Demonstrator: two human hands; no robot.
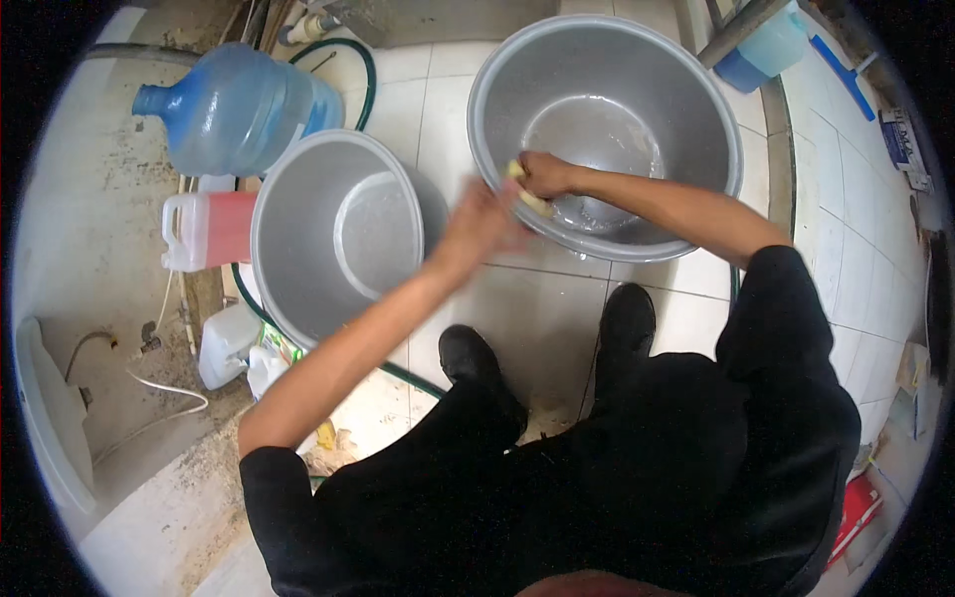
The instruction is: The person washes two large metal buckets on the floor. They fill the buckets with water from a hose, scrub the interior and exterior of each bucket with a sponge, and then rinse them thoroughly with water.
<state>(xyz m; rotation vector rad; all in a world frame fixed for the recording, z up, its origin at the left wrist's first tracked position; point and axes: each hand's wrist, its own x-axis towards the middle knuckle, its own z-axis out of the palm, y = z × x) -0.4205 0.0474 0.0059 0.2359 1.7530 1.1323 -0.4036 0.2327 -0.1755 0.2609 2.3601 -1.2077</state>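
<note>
A large grey tub (597,67) stands on the tiled floor in front of me, with a little water and some suds at its bottom. Over its left rim, my right hand (548,176) grips a yellow sponge (536,201) against the inner wall. My left hand (489,227), blurred, is just outside that rim, close to the sponge; whether it touches the rim or holds anything is unclear. To the left stands a second, smaller grey tub (298,224), with nothing visible in it.
A blue water jug (231,108) lies on its side at upper left, above a jug of pink liquid (224,230). White plastic jugs (227,345) and a green hose (369,82) are near the smaller tub. A blue squeegee (843,78) is at upper right.
</note>
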